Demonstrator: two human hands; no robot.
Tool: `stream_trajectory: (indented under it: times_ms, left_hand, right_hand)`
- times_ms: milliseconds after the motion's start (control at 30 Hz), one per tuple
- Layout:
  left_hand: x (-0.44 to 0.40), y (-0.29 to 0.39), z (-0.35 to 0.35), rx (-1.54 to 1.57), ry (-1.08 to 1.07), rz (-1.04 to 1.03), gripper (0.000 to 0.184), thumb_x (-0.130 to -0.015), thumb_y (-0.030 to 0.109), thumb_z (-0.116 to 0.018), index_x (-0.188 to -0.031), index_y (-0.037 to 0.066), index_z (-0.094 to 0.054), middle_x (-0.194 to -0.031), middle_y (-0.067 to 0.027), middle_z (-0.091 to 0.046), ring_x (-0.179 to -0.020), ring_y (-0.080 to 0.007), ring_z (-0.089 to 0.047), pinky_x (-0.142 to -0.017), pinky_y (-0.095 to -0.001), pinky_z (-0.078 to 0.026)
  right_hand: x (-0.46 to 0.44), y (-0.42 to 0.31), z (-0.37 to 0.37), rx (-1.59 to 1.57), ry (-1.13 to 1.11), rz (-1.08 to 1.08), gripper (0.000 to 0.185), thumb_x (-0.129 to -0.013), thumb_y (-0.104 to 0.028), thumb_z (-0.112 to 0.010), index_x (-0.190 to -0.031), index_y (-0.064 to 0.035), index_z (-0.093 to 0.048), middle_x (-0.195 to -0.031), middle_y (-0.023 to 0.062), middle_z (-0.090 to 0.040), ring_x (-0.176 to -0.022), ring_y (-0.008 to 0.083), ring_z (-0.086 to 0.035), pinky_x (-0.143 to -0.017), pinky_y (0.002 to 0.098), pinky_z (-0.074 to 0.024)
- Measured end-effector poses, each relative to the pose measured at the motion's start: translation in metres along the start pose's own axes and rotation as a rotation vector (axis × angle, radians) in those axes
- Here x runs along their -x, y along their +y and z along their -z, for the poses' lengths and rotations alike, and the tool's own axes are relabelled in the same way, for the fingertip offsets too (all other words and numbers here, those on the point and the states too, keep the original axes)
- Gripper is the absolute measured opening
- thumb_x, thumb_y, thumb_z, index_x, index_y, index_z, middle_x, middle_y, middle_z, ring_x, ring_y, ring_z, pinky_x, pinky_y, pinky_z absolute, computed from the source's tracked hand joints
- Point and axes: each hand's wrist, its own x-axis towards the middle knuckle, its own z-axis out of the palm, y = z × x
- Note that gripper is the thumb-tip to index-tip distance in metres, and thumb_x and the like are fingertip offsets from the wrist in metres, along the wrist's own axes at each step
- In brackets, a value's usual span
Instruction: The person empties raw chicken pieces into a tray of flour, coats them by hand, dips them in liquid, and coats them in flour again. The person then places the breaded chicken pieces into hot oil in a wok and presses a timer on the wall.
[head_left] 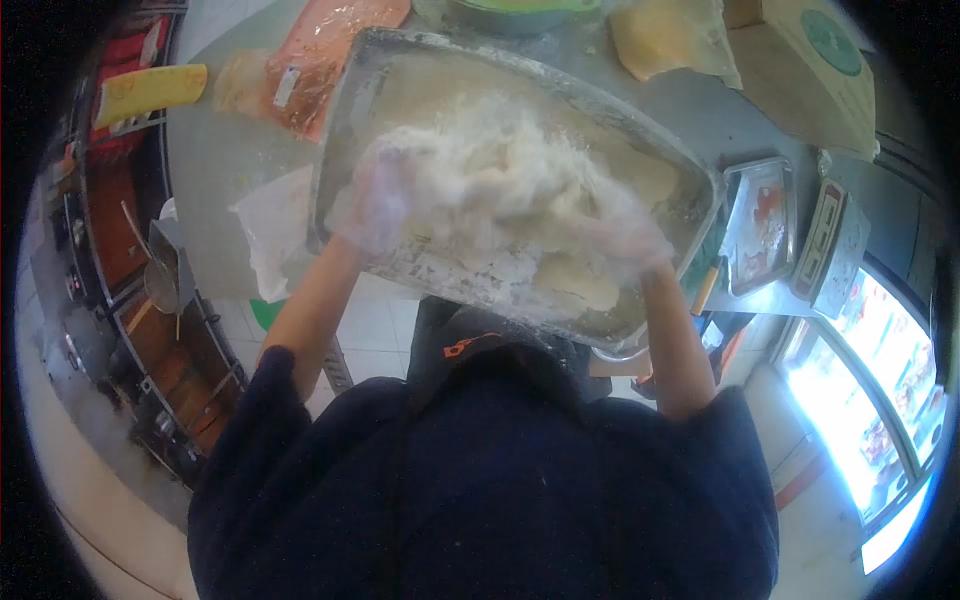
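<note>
A large metal tray (333, 150), dusted with white powder that looks like flour, lies tilted in front of me. My left hand (383, 195), in a clear plastic glove, is inside its left part at the edge of a pale, powdery heap (500, 165). On the other side of the heap, my right hand (625, 235) is gloved too and reaches in over the near right part. Motion smears the heap and the fingers of both hands. Whether either hand grips anything cannot be made out, nor can what lies within the powder.
Behind the tray are an orange-red plastic bag (320, 60) and a bag with yellowish contents (668, 38). A cardboard box (825, 75) stands back right. A smaller metal tray (760, 225) and a scale-like device (822, 240) sit at right. A lit glass-fronted cabinet (860, 370) stands beyond.
</note>
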Motion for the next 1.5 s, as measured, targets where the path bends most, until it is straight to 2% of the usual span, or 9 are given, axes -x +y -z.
stream_trajectory:
  times_ms: [133,200,300,433,533,633,867,1100,1500]
  left_hand:
    - [0.008,-0.002,0.028,-1.913,-0.044,-0.105,0.056,-0.097,0.042,-0.054,-0.144,0.012,-0.045,-0.131,-0.0060,-0.059,-0.115,-0.0258,-0.057,-0.101,-0.0451,-0.046]
    - [0.004,-0.024,0.014,-0.384,0.150,0.409,0.063,-0.095,0.051,-0.054,-0.147,0.017,-0.044,-0.148,-0.0075,-0.046,-0.129,-0.0287,-0.049,-0.110,-0.0502,-0.036]
    - [-0.001,-0.043,0.004,-0.220,0.087,0.719,0.070,-0.093,0.056,-0.054,-0.150,0.016,-0.041,-0.152,-0.0068,-0.041,-0.133,-0.0301,-0.046,-0.115,-0.0527,-0.026]
    - [-0.001,-0.066,0.012,-0.392,0.115,0.483,0.066,-0.094,0.042,-0.060,-0.145,0.005,-0.041,-0.137,-0.0181,-0.053,-0.124,-0.0295,-0.053,-0.107,-0.0456,-0.043]
    - [-0.019,-0.066,0.050,-1.581,-0.495,-0.348,0.063,-0.095,0.040,-0.060,-0.145,0.005,-0.043,-0.149,-0.0132,-0.044,-0.133,-0.0285,-0.046,-0.113,-0.0441,-0.034]
    - [-0.002,-0.006,-0.022,-0.620,-0.202,0.157,0.052,-0.098,0.030,-0.056,-0.141,0.002,-0.047,-0.137,-0.0204,-0.054,-0.125,-0.0318,-0.053,-0.108,-0.0403,-0.041]
    - [-0.070,-0.002,0.006,-1.788,0.130,-0.003,0.076,-0.098,0.059,-0.045,-0.145,-0.001,-0.039,-0.137,-0.0218,-0.053,-0.116,-0.0305,-0.058,-0.097,-0.0435,-0.049]
    - [-0.117,-0.049,-0.053,-0.549,0.119,0.247,0.058,-0.105,0.048,-0.038,-0.135,0.001,-0.053,-0.123,-0.0143,-0.062,-0.116,-0.0261,-0.060,-0.099,-0.0363,-0.050]
    - [-0.004,0.007,0.012,-0.266,-0.139,0.293,0.072,-0.097,0.058,-0.043,-0.144,0.005,-0.046,-0.142,-0.0177,-0.051,-0.131,-0.0259,-0.048,-0.111,-0.0391,-0.037]
  right_hand:
    - [0.022,0.074,-0.016,-0.739,0.400,-0.120,0.062,-0.094,-0.035,-0.063,-0.144,-0.0043,-0.047,-0.146,0.0207,-0.049,-0.134,0.0311,-0.048,-0.114,0.0392,-0.0368]
    - [0.026,0.065,-0.049,-0.921,0.358,-0.058,0.060,-0.096,-0.032,-0.059,-0.146,-0.0042,-0.044,-0.145,0.0177,-0.049,-0.130,0.0280,-0.049,-0.111,0.0381,-0.0395]
    - [0.012,0.057,-0.097,-1.362,0.241,0.129,0.056,-0.101,-0.025,-0.051,-0.150,-0.0039,-0.036,-0.143,0.0103,-0.049,-0.121,0.0202,-0.052,-0.101,0.0353,-0.0460]
    - [-0.030,0.157,-0.127,-0.041,0.282,0.007,0.055,-0.103,-0.028,-0.050,-0.150,-0.0049,-0.036,-0.139,0.0080,-0.050,-0.117,0.0173,-0.052,-0.094,0.0305,-0.0488]
    - [-0.029,0.083,-0.095,-1.329,0.260,-0.376,0.060,-0.101,-0.025,-0.057,-0.151,-0.0035,-0.033,-0.138,0.0087,-0.052,-0.108,0.0163,-0.057,-0.089,0.0273,-0.0517]
    - [-0.004,0.016,-0.045,-0.494,-0.089,0.059,0.054,-0.099,-0.020,-0.060,-0.146,-0.0016,-0.041,-0.130,0.0079,-0.059,-0.100,0.0160,-0.063,-0.082,0.0287,-0.0540]
    - [-0.014,0.093,-0.016,0.300,0.474,-0.040,0.050,-0.098,-0.017,-0.059,-0.144,-0.0005,-0.046,-0.129,0.0070,-0.063,-0.111,0.0212,-0.064,-0.101,0.0364,-0.0489]
    - [-0.141,0.064,-0.015,-1.047,0.169,-0.020,0.051,-0.101,-0.035,-0.053,-0.142,-0.0062,-0.052,-0.143,0.0121,-0.054,-0.132,0.0238,-0.050,-0.114,0.0353,-0.0357]
    - [-0.014,0.034,-0.040,0.262,0.240,0.103,0.066,-0.098,-0.052,-0.051,-0.142,-0.0029,-0.049,-0.147,0.0171,-0.050,-0.135,0.0285,-0.047,-0.114,0.0441,-0.0356]
